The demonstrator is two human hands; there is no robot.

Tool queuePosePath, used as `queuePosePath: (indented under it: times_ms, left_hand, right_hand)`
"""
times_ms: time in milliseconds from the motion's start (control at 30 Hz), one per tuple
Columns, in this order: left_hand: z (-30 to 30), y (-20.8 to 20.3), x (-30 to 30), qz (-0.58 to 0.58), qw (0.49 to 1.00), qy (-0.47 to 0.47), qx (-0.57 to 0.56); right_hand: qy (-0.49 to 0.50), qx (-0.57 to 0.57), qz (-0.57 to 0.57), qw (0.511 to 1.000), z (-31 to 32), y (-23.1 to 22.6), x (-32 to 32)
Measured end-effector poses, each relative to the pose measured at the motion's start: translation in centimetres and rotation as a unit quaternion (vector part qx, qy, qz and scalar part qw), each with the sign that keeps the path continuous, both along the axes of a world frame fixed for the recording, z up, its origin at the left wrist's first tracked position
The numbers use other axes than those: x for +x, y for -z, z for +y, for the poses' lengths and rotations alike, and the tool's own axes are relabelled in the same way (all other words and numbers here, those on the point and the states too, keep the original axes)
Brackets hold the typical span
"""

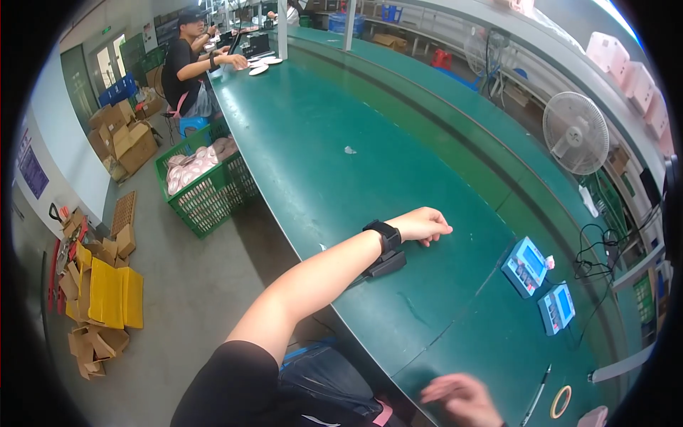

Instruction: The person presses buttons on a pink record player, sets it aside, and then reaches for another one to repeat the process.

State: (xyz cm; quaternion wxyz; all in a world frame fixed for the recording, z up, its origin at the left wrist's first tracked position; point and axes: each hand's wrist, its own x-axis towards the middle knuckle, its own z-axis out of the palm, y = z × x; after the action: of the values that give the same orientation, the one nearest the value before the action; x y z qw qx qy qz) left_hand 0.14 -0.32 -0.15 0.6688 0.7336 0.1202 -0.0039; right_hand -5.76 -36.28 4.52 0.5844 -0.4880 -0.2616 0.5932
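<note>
My left hand (425, 225) reaches across the green tabletop (313, 142), its fingers curled inward. Whatever may lie inside them is hidden from this side. Around that wrist sits a black strap with a dark box-like device (385, 263). My right hand (462, 400) is low in the view by the near table edge, smeared by motion, its fingers stretched out with nothing visible in them. To its right lie a pen (538, 393) and a yellowish ring, like a tape roll (560, 402). Two blue-and-white boxes with screens (526, 267) stand beyond my hands on the right.
A green crate (206, 206) of pale pink pieces stands left against the table. Cartons (128, 142) and yellow boxes (107, 292) are on the floor. A co-worker (186, 67) handles white discs (260, 69) at the far end. Cables (597, 249) and a fan (575, 133) are at right.
</note>
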Motion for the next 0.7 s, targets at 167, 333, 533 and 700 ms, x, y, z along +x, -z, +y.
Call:
queuePosePath:
  times_ms: [167,333,533,700]
  left_hand:
    - [0.0,0.1,-0.1,0.001,1.0,-0.001,-0.009]
    - [0.2,0.4,-0.2,-0.006,1.0,0.003,-0.005]
    - [0.4,0.1,-0.4,0.002,1.0,-0.001,-0.018]
    - [0.1,0.0,-0.2,0.001,1.0,0.004,-0.016]
  right_hand:
    - [-0.116,-0.028,0.22,0.968,0.6,3.1,-1.9]
    - [-0.094,-0.047,0.342,0.934,0.1,4.2,1.4]
    - [0.01,-0.039,0.249,0.968,-0.8,4.5,4.4]
    - [0.023,-0.024,0.247,0.968,-1.0,4.2,4.5]
